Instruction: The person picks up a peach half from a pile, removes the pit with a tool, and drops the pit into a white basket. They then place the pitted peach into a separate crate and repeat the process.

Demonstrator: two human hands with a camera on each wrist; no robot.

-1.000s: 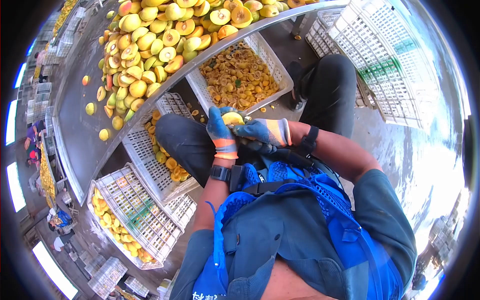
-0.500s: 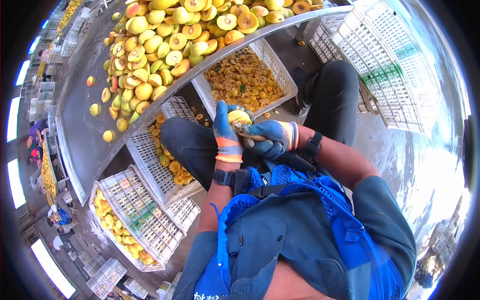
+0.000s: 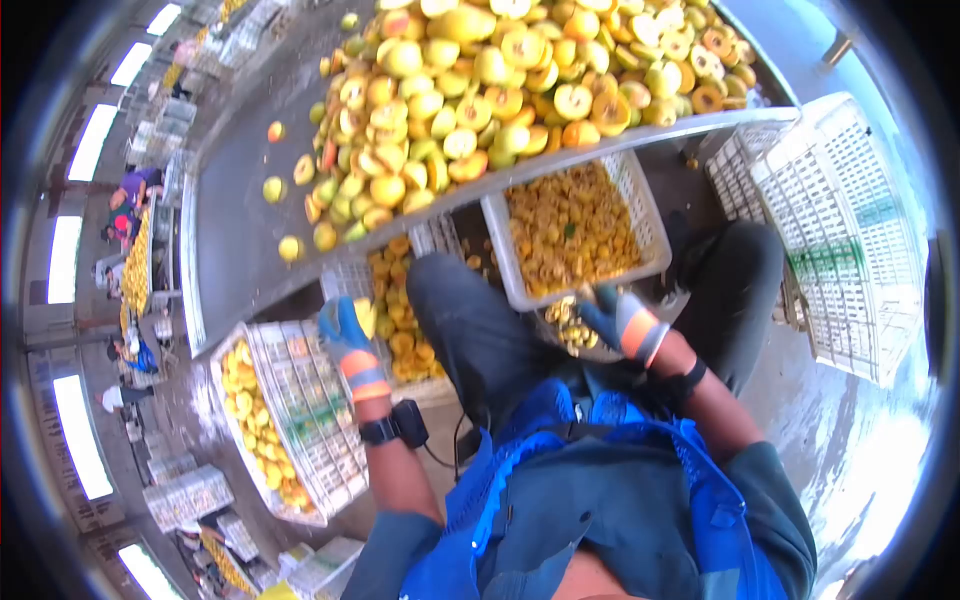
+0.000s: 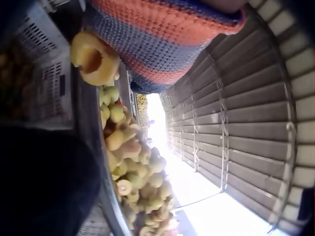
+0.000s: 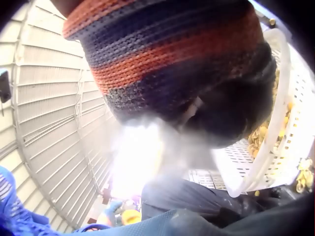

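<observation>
In the head view my gloved left hand (image 3: 350,328) holds a yellow peach half (image 3: 367,317), out to the left above the white crates. The left wrist view shows this peach half (image 4: 94,59) with a hollow in its cut face. My gloved right hand (image 3: 612,318), blurred, is at the near edge of a white crate (image 3: 658,262) of small brownish-yellow peach scraps (image 3: 570,230). The right wrist view shows the right hand's fingers (image 5: 231,115) curled round a thin pale thing, seemingly a small hand tool, largely hidden by blur.
A metal-rimmed table (image 3: 240,230) ahead bears a large heap of peach halves (image 3: 470,100). Below it, peach halves (image 3: 405,330) fill a crate between the left hand and my knee. A tilted crate (image 3: 320,440) stands at left, and stacked crates (image 3: 835,230) at right. Yellow bits (image 3: 570,330) lie near the right hand.
My hands were together over my lap at a peach half; now they are apart. The left has moved left with the peach half, the right towards the scrap crate. The head view has turned left.
</observation>
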